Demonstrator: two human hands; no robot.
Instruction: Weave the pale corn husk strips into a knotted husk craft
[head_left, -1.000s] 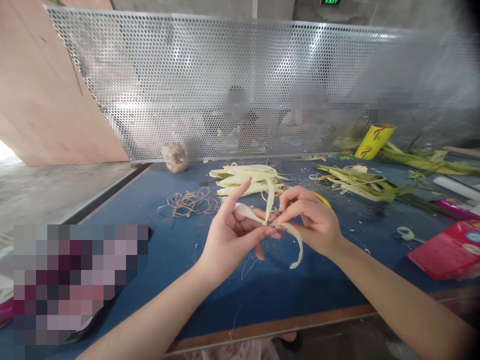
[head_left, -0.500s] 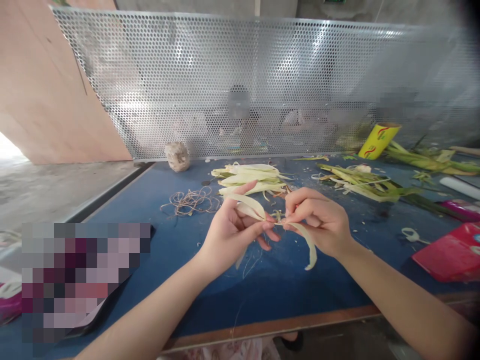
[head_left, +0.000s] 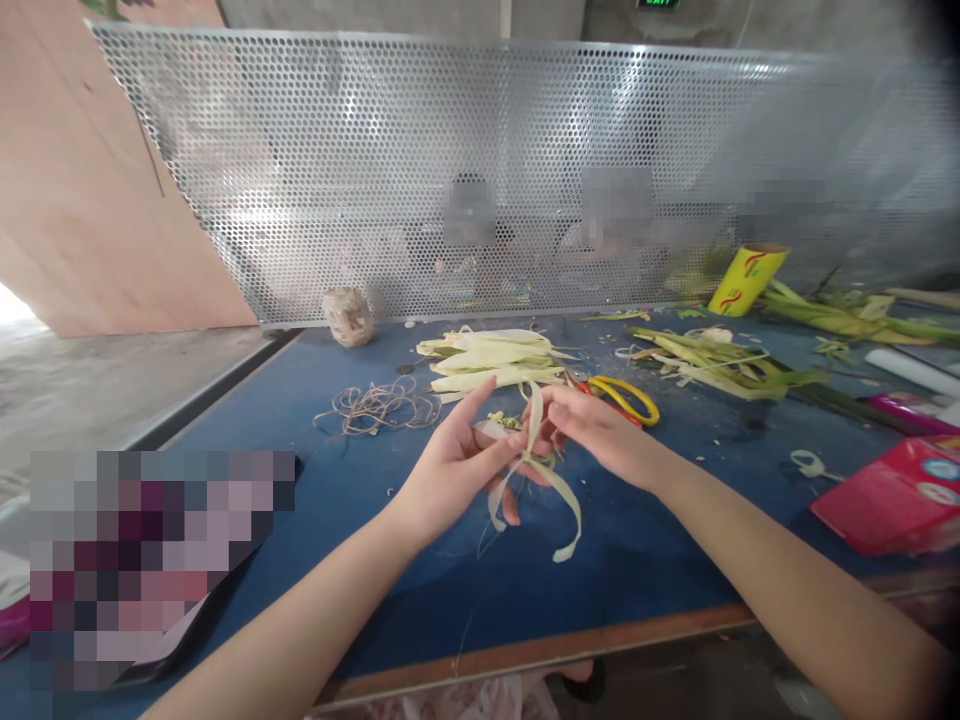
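Above the blue table (head_left: 315, 520), my left hand (head_left: 454, 470) and my right hand (head_left: 592, 430) meet on a bunch of pale leaf strips (head_left: 536, 478). Both hands pinch the bunch where the strips cross, near the middle of the view. One strip stands up between my fingers. Two others curl down and hang below my hands. A small greenish knot shows at the pinch point.
A pile of pale leaf strips (head_left: 491, 357) lies just behind my hands, with yellow-handled scissors (head_left: 626, 397) to its right. Tangled twine (head_left: 375, 405) and a twine ball (head_left: 347, 316) lie left. Green leaves (head_left: 720, 365), a yellow tube (head_left: 748, 280) and a red packet (head_left: 892, 495) are right. A perforated metal screen (head_left: 525, 170) closes the back.
My right hand slid forward and left over the bunch, uncovering the scissors. The strips that spread sideways now hang down in loops below my hands.
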